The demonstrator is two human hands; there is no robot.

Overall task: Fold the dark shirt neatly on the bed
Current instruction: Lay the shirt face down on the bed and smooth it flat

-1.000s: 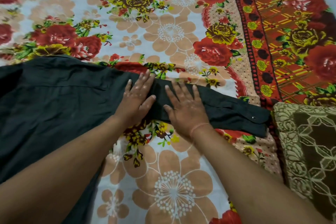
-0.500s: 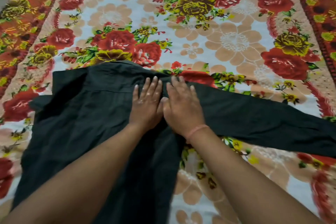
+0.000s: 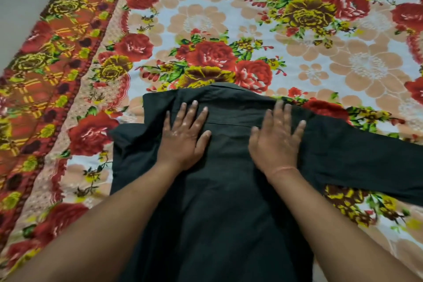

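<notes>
Two flat palms pressing a dark cotton shirt (image 3: 229, 178) on the floral bedspread (image 3: 229, 30).

From the head view, the left hand (image 3: 183, 135) and right hand (image 3: 277, 137) lie open, fingers spread, gripping nothing, just below the collar; the shirt's long dark sleeve (image 3: 366, 155) trails off to the right. I'd worry that a sideways push bunches the loose cloth, and that the outstretched sleeve drags the shoulder crooked when it is folded in.
</notes>
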